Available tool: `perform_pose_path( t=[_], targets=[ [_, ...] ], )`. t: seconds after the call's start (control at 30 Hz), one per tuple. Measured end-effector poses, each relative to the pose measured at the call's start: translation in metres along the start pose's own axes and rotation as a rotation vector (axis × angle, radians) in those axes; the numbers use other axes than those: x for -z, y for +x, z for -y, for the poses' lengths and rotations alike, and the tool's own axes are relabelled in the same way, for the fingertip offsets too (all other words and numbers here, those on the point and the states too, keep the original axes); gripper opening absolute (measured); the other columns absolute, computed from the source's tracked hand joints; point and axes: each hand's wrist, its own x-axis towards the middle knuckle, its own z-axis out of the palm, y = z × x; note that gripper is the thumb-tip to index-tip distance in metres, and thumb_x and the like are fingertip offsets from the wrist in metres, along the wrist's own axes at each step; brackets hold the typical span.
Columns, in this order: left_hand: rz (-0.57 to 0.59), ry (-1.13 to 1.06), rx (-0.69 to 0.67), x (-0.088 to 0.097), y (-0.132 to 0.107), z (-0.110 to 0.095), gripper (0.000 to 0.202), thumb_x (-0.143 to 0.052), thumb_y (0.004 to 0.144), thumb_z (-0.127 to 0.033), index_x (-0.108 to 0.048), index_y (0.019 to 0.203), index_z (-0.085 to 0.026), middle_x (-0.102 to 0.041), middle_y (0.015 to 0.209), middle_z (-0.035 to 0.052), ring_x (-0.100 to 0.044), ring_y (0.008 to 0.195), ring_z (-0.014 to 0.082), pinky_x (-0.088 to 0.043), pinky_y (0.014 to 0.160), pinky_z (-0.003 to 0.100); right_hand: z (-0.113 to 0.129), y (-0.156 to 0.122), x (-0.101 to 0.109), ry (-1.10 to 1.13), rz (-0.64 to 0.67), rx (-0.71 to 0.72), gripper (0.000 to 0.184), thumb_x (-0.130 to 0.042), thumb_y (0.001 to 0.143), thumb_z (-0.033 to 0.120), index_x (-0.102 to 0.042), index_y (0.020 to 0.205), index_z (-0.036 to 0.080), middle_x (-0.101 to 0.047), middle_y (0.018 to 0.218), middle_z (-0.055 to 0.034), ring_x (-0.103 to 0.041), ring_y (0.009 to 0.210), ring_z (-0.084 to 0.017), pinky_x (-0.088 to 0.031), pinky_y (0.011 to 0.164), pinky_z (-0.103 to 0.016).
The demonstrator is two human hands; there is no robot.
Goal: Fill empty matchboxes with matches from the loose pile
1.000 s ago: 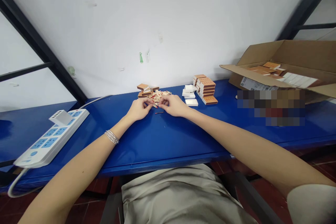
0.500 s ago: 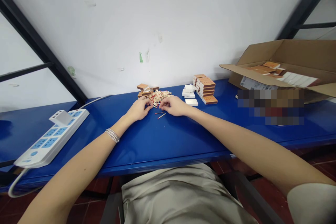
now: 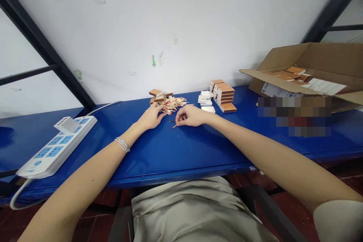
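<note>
My left hand [image 3: 153, 116] is at the left edge of a loose heap of red-tipped matches [image 3: 176, 102]. Its thumb and fingers are closed around a few matches [image 3: 169, 112] whose red heads point right. Just right of the heap, my right hand [image 3: 189, 116] pinches the end of a single match [image 3: 174, 126] low over the table. Beside that match lies a thin dark stick [image 3: 171, 121], its right end close to my right fingertips. Several brown matchboxes [image 3: 155, 93] are piled behind my left hand.
White matchbox trays [image 3: 208, 109] lie right of the heap, beside stacked brown matchboxes [image 3: 226, 94]. An open cardboard box [image 3: 263, 77] holding more matchboxes stands on the right of the blue table [image 3: 181, 155]. A white power strip [image 3: 53, 155] lies on the left.
My right hand has moved slightly down from the heap's edge and closed on the match lying in front. My left hand stays nearly in place at the heap.
</note>
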Motion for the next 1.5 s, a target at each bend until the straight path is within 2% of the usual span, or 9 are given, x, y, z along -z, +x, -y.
perform_pose_path(
  t=[0.2, 0.43, 0.6, 0.73, 0.9, 1.0, 1.13, 1.37, 1.5],
  targets=[
    [0.002, -0.014, 0.000, 0.000, 0.000, 0.000, 0.013, -0.051, 0.088, -0.027, -0.061, 0.092, -0.019, -0.050, 0.089, 0.0059, -0.053, 0.086, 0.0206, -0.045, 0.081, 0.036, 0.001, 0.009, -0.017, -0.090, -0.189, 0.011, 0.011, -0.060, 0.070, 0.015, -0.068, 0.077, 0.015, -0.061, 0.068, 0.0007, -0.050, 0.058, -0.008, -0.035, 0.057, -0.020],
    [-0.024, -0.020, -0.007, 0.000, 0.001, -0.001, 0.013, -0.048, 0.088, -0.024, -0.059, 0.088, -0.019, -0.054, 0.092, 0.0066, -0.055, 0.085, 0.0199, -0.046, 0.080, 0.035, -0.004, 0.009, -0.015, -0.064, -0.337, -0.040, 0.014, -0.059, 0.072, 0.016, -0.068, 0.083, 0.016, -0.063, 0.070, 0.0007, -0.052, 0.059, -0.009, -0.037, 0.060, -0.020],
    [-0.129, -0.342, 0.107, -0.004, 0.001, -0.011, 0.014, -0.052, 0.085, -0.029, -0.058, 0.087, -0.017, -0.062, 0.080, 0.0030, -0.054, 0.063, 0.0134, -0.046, 0.065, 0.029, -0.002, 0.011, -0.016, -0.053, -0.435, -0.121, 0.011, -0.062, 0.076, 0.024, -0.070, 0.076, 0.017, -0.067, 0.069, -0.0005, -0.054, 0.059, -0.010, -0.038, 0.060, -0.022],
    [-0.141, -0.680, 0.158, -0.004, -0.001, -0.026, 0.024, -0.061, 0.080, -0.039, -0.058, 0.087, -0.016, -0.065, 0.075, 0.0036, -0.057, 0.059, 0.0123, -0.045, 0.057, 0.026, 0.000, 0.015, -0.020, 0.155, -0.530, -0.151, 0.017, -0.064, 0.077, 0.030, -0.073, 0.084, 0.018, -0.070, 0.075, -0.0011, -0.054, 0.058, -0.009, -0.041, 0.060, -0.023],
    [-0.201, -0.791, 0.262, -0.001, -0.003, -0.037, 0.031, -0.070, 0.073, -0.041, -0.058, 0.085, -0.015, -0.065, 0.068, 0.0028, -0.055, 0.049, 0.0104, -0.044, 0.049, 0.024, 0.005, 0.018, -0.021, 0.580, -0.510, -0.158, 0.014, -0.066, 0.076, 0.025, -0.069, 0.083, 0.013, -0.069, 0.073, -0.0040, -0.058, 0.061, -0.010, -0.043, 0.055, -0.021],
    [-0.260, -0.746, 0.310, -0.004, -0.003, -0.036, 0.033, -0.071, 0.072, -0.043, -0.059, 0.085, -0.015, -0.066, 0.066, 0.0021, -0.055, 0.046, 0.0101, -0.043, 0.046, 0.023, 0.008, 0.016, -0.020, 0.782, -0.426, -0.175, 0.011, -0.066, 0.076, 0.023, -0.065, 0.080, 0.013, -0.067, 0.072, -0.0045, -0.061, 0.064, -0.011, -0.044, 0.053, -0.020],
    [-0.285, -0.633, 0.273, -0.006, -0.002, -0.030, 0.030, -0.068, 0.074, -0.045, -0.061, 0.081, -0.016, -0.068, 0.070, 0.0030, -0.056, 0.047, 0.0099, -0.045, 0.048, 0.023, 0.007, 0.015, -0.018, 0.794, -0.409, -0.147, 0.013, -0.069, 0.074, 0.025, -0.064, 0.077, 0.013, -0.067, 0.072, -0.0044, -0.059, 0.061, -0.010, -0.042, 0.051, -0.019],
    [-0.156, -0.176, 0.186, 0.005, -0.001, -0.009, 0.016, -0.067, 0.075, -0.031, -0.066, 0.085, -0.018, -0.070, 0.085, 0.0025, -0.056, 0.059, 0.0121, -0.045, 0.063, 0.027, -0.008, 0.016, -0.016, 0.157, -0.396, 0.016, 0.010, -0.062, 0.073, 0.011, -0.070, 0.077, 0.015, -0.069, 0.074, -0.0023, -0.059, 0.065, -0.011, -0.045, 0.065, -0.024],
    [-0.095, -0.018, 0.136, 0.005, 0.000, 0.006, 0.012, -0.061, 0.079, -0.026, -0.069, 0.085, -0.019, -0.065, 0.088, 0.0047, -0.059, 0.071, 0.0166, -0.046, 0.072, 0.031, -0.009, 0.015, -0.017, 0.033, -0.314, 0.016, 0.011, -0.063, 0.074, 0.013, -0.072, 0.080, 0.016, -0.071, 0.074, -0.0019, -0.060, 0.066, -0.012, -0.044, 0.065, -0.023]
  ],
)
